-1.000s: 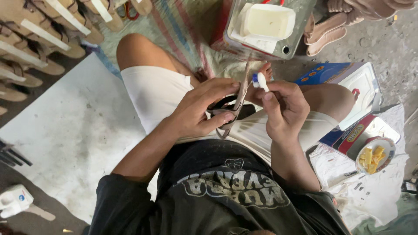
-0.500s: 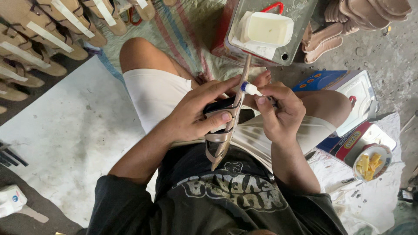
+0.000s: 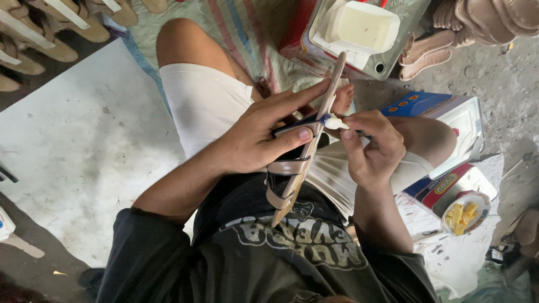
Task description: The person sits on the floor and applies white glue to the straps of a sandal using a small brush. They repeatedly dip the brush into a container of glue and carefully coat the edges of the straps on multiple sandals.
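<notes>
Seated on the floor, 2 bare hands working over the lap. Left hand closed around a tan strappy sandal, thumb pressed on the sole's edge, fingers stretched along the side; sandal held on edge, tilted, toe end pointing up toward the glue container, heel end down over the dark shirt. Right hand pinched shut on a small brush, white tip touching the sandal's edge just beside the left thumb, dark handle running back under the fingers. 2 tan straps visible on the lower half of the sandal, below the left hand.

Above the hands, a square white tub of pale glue sitting on a red and metal can. To the right, a blue and white box, a red box beneath it, and a small bowl of yellow pieces. Upper right, a stack of tan soles; upper left, a row of finished sandals. On the left, a large white sheet spread on the floor, well apart from the hands.
</notes>
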Demonstrator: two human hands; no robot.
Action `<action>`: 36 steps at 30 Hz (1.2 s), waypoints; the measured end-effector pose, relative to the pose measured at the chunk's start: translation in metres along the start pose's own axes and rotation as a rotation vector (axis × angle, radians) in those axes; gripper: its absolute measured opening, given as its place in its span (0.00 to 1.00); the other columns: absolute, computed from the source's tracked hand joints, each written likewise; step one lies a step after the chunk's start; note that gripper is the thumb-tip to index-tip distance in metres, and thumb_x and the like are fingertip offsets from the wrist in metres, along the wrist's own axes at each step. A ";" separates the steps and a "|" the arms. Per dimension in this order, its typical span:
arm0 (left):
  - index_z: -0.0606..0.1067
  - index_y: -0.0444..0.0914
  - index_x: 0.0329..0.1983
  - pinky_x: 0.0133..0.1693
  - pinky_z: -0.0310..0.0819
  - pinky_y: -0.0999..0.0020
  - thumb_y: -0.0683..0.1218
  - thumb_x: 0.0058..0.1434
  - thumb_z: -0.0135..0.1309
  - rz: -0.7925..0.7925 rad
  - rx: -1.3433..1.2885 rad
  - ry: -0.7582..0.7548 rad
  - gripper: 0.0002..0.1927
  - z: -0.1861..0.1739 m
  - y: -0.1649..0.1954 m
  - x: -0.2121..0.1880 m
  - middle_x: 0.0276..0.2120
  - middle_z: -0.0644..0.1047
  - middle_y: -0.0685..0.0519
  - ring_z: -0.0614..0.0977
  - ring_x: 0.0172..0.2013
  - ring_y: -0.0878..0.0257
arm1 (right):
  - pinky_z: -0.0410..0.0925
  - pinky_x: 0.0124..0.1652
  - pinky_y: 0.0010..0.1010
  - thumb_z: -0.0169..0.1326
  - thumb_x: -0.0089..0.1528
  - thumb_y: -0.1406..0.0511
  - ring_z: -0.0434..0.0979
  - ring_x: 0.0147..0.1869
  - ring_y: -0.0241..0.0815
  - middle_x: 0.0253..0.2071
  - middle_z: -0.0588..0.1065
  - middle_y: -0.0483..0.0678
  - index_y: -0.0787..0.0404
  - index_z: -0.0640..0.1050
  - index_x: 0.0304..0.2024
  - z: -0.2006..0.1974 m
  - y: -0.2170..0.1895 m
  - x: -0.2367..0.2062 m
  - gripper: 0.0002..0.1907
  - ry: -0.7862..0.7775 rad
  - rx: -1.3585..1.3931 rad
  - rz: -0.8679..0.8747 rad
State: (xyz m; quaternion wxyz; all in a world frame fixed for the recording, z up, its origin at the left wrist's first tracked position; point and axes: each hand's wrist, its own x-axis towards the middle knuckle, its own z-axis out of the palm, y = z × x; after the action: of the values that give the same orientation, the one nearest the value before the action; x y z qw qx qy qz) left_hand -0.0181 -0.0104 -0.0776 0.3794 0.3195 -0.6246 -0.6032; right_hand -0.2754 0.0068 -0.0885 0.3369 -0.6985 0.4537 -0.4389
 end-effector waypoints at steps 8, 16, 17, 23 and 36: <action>0.54 0.41 0.81 0.56 0.76 0.64 0.57 0.79 0.47 -0.024 -0.001 0.028 0.34 -0.003 -0.003 -0.002 0.51 0.77 0.48 0.80 0.53 0.60 | 0.71 0.39 0.26 0.58 0.64 0.76 0.79 0.42 0.44 0.41 0.78 0.56 0.67 0.77 0.43 0.003 -0.009 -0.006 0.06 -0.068 -0.075 -0.041; 0.53 0.42 0.82 0.57 0.75 0.63 0.57 0.79 0.45 -0.037 0.015 -0.026 0.34 0.002 -0.010 0.000 0.50 0.77 0.48 0.80 0.53 0.59 | 0.70 0.38 0.25 0.57 0.69 0.74 0.80 0.38 0.41 0.43 0.80 0.56 0.68 0.76 0.48 0.001 -0.008 -0.009 0.05 0.024 -0.140 0.023; 0.53 0.42 0.82 0.57 0.75 0.63 0.57 0.79 0.45 -0.034 0.005 -0.027 0.34 0.003 -0.011 0.000 0.50 0.77 0.47 0.80 0.53 0.59 | 0.71 0.39 0.25 0.57 0.70 0.74 0.81 0.39 0.41 0.44 0.80 0.56 0.67 0.76 0.49 0.002 -0.007 -0.009 0.06 0.046 -0.116 0.031; 0.53 0.41 0.81 0.56 0.76 0.64 0.58 0.79 0.45 -0.054 -0.038 -0.001 0.34 0.004 -0.014 -0.002 0.51 0.77 0.48 0.80 0.54 0.60 | 0.70 0.40 0.26 0.59 0.68 0.74 0.79 0.41 0.41 0.43 0.78 0.56 0.67 0.76 0.47 0.007 -0.005 -0.009 0.06 0.011 -0.088 -0.012; 0.53 0.40 0.80 0.57 0.73 0.66 0.58 0.81 0.46 -0.008 0.137 0.082 0.32 0.000 -0.004 -0.005 0.45 0.77 0.50 0.80 0.49 0.63 | 0.70 0.40 0.26 0.58 0.65 0.75 0.79 0.40 0.42 0.42 0.78 0.57 0.68 0.76 0.43 0.007 -0.006 -0.020 0.05 -0.080 0.020 -0.004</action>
State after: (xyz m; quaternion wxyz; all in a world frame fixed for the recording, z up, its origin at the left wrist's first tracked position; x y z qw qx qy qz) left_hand -0.0160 -0.0067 -0.0822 0.3795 0.3716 -0.6470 -0.5470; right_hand -0.2706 0.0283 -0.0924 0.3609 -0.7130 0.4343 -0.4157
